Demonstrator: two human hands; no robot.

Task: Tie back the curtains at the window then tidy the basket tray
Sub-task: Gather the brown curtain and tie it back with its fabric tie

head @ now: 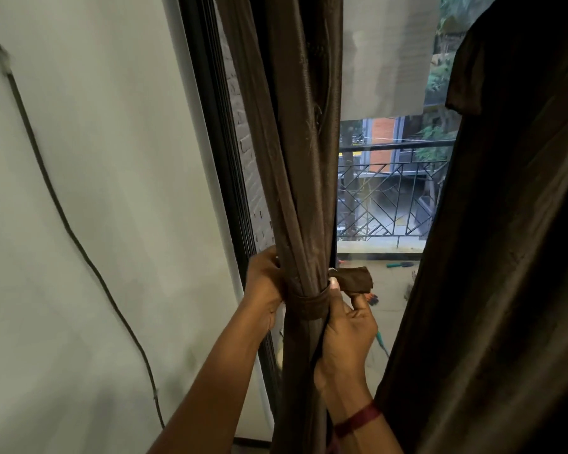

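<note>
A dark brown curtain (300,178) hangs gathered into a narrow bundle beside the black window frame (223,165). A matching brown tie-back band (309,304) wraps around the bundle at waist height. My left hand (264,290) grips the bundle and the band from the left side. My right hand (348,326) pinches the band's loose end (356,279) between thumb and fingers on the right side. A second brown curtain (505,257) hangs loose at the right. The basket tray is not in view.
A pale wall (95,191) with a thin dark cable (63,221) running down it fills the left. Through the glass I see a balcony railing (384,198), a lowered white blind (387,54) and small items on the balcony floor.
</note>
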